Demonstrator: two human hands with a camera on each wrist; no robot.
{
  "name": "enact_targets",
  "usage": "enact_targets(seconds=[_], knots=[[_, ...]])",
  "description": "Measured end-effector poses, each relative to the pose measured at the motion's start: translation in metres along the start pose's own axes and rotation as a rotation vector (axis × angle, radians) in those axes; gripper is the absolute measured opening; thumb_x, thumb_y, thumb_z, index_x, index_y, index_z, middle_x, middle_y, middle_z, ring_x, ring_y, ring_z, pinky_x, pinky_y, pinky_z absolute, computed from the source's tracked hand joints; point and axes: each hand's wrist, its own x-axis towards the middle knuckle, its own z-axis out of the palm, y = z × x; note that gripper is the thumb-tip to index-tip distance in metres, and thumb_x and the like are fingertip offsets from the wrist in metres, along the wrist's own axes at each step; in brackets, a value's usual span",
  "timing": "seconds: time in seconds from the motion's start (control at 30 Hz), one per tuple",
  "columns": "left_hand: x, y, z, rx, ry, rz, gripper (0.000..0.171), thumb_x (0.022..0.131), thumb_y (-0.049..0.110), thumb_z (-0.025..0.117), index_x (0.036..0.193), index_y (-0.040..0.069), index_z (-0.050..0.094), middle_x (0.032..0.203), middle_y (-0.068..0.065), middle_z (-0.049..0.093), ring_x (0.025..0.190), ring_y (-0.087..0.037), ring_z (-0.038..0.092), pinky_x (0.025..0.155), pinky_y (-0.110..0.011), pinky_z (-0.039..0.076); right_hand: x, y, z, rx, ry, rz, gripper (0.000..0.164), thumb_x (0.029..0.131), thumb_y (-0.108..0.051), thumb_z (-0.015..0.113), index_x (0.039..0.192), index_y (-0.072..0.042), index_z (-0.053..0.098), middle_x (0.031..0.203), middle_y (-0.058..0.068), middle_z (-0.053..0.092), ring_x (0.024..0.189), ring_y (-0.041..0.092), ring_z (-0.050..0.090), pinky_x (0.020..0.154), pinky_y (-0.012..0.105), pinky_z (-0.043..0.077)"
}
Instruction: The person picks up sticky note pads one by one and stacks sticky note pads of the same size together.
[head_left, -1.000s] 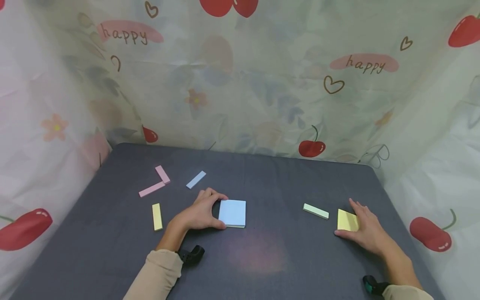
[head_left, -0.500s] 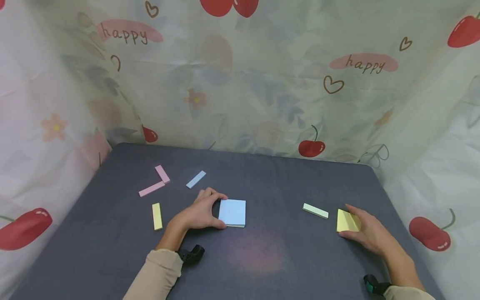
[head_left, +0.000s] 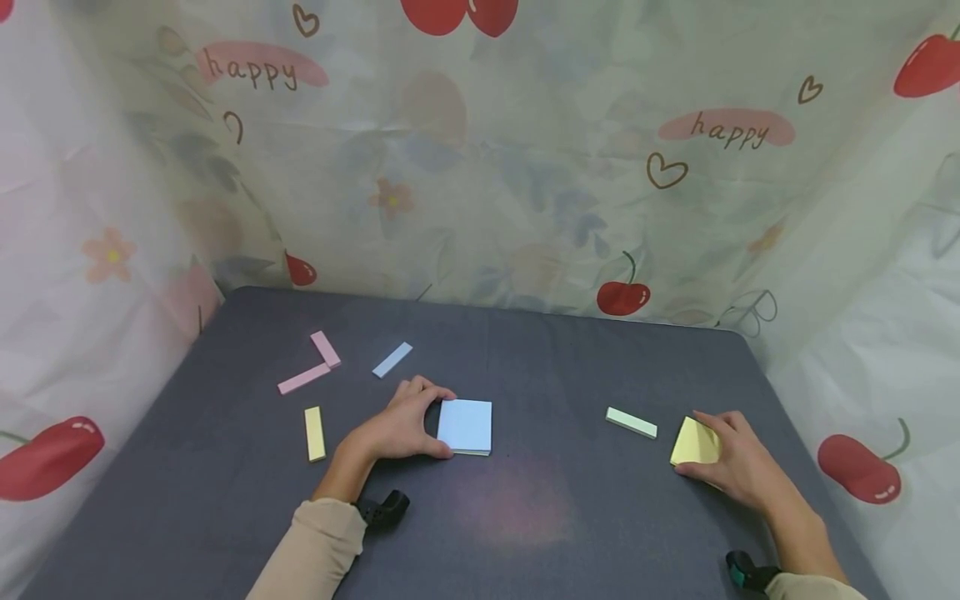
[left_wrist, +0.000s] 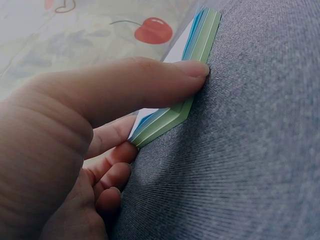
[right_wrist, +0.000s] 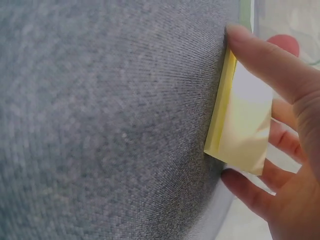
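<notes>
Near the middle of the table lies a square stack of sticky notes (head_left: 465, 426), blue on top; the left wrist view shows green layers (left_wrist: 202, 42) beneath the blue. My left hand (head_left: 405, 421) grips this stack by its near and far edges, thumb at the near side. Toward the table's right side, my right hand (head_left: 738, 458) holds a square yellow sticky note pad (head_left: 696, 443) between thumb and fingers. In the right wrist view the yellow pad (right_wrist: 245, 120) sits on the cloth, with the thumb along one edge and fingers at the opposite side.
A narrow pale green strip pad (head_left: 632, 422) lies left of the right hand. Two pink strip pads (head_left: 303, 378), a blue strip pad (head_left: 392, 360) and a yellow strip pad (head_left: 314, 433) lie at the left. Patterned curtain (head_left: 487, 208) surrounds the dark table (head_left: 570, 367).
My right hand has shifted its fingers on the yellow pad, and the pad has turned slightly. The left hand and the blue-topped stack stay put.
</notes>
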Motion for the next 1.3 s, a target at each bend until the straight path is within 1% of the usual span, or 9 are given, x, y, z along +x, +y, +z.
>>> enact_targets(seconds=[0.17,0.33,0.43,0.57,0.77,0.87,1.13,1.2,1.3], knots=[[0.001,0.0,0.0,0.002,0.003,-0.001,0.075,0.073,0.036,0.091,0.139,0.023,0.058,0.129,-0.003,0.049,0.116,-0.022,0.04,0.097,-0.044,0.042,0.002,0.0,-0.001,-0.019,-0.034,0.02,0.1,0.067,-0.054,0.091,0.141,0.002,0.054,0.118,0.026,0.05,0.102,0.037,0.053,0.08,0.043,0.045],[0.0,0.0,0.0,0.003,0.006,0.005,0.075,0.073,0.036,0.092,0.139,0.022,0.058,0.128,-0.003,0.049,0.115,-0.021,0.04,0.096,-0.044,0.042,0.003,0.0,-0.005,-0.028,-0.093,0.055,0.099,0.073,-0.056,0.087,0.141,0.007,0.053,0.122,0.034,0.055,0.11,0.048,0.054,0.089,0.058,0.047],[0.0,0.0,0.0,0.002,0.005,0.004,0.075,0.073,0.036,0.091,0.139,0.023,0.058,0.128,-0.003,0.049,0.116,-0.021,0.039,0.097,-0.044,0.042,0.003,0.001,-0.009,-0.031,-0.116,0.058,0.091,0.079,-0.052,0.083,0.139,0.011,0.053,0.124,0.038,0.057,0.114,0.055,0.055,0.092,0.064,0.046],[0.0,0.0,0.0,0.001,0.002,0.001,0.075,0.073,0.036,0.091,0.139,0.023,0.058,0.129,-0.003,0.048,0.117,-0.022,0.039,0.098,-0.044,0.041,0.003,0.003,-0.01,-0.033,-0.109,0.044,0.072,0.086,-0.038,0.08,0.135,0.011,0.057,0.122,0.037,0.06,0.114,0.055,0.057,0.092,0.066,0.046],[0.0,0.0,0.0,-0.002,0.002,0.003,0.075,0.073,0.037,0.091,0.139,0.023,0.058,0.129,-0.004,0.049,0.117,-0.021,0.039,0.097,-0.045,0.042,0.003,0.005,-0.008,0.002,-0.037,0.015,0.046,0.091,-0.018,0.075,0.128,0.007,0.064,0.113,0.029,0.065,0.102,0.043,0.062,0.085,0.058,0.048],[0.001,0.0,0.001,-0.001,0.004,0.006,0.075,0.073,0.038,0.091,0.139,0.022,0.058,0.128,-0.004,0.049,0.116,-0.021,0.039,0.096,-0.045,0.042,0.001,0.005,-0.011,0.026,-0.008,0.014,0.038,0.094,-0.012,0.07,0.127,0.006,0.065,0.113,0.028,0.066,0.104,0.045,0.063,0.086,0.06,0.048],[0.0,0.0,0.001,-0.002,0.004,0.008,0.075,0.074,0.038,0.091,0.139,0.022,0.058,0.129,-0.004,0.049,0.115,-0.021,0.039,0.096,-0.044,0.041,-0.004,0.0,-0.026,0.115,0.014,0.104,0.04,0.103,-0.028,0.061,0.133,-0.003,0.065,0.13,0.029,0.065,0.118,0.049,0.059,0.087,0.057,0.048],[0.001,-0.001,0.001,0.001,0.005,0.009,0.076,0.074,0.038,0.091,0.14,0.022,0.057,0.128,-0.004,0.048,0.115,-0.021,0.039,0.095,-0.044,0.042,-0.004,-0.003,-0.03,0.125,0.022,0.111,0.041,0.103,-0.03,0.061,0.133,-0.003,0.065,0.129,0.027,0.066,0.114,0.044,0.061,0.084,0.05,0.049],[0.0,-0.001,0.0,0.001,0.007,0.012,0.076,0.074,0.038,0.091,0.14,0.022,0.057,0.128,-0.004,0.049,0.114,-0.021,0.039,0.094,-0.043,0.042,-0.005,-0.006,-0.034,0.127,0.055,0.107,0.04,0.103,-0.031,0.062,0.132,-0.004,0.066,0.126,0.025,0.069,0.101,0.025,0.065,0.076,0.036,0.049]])
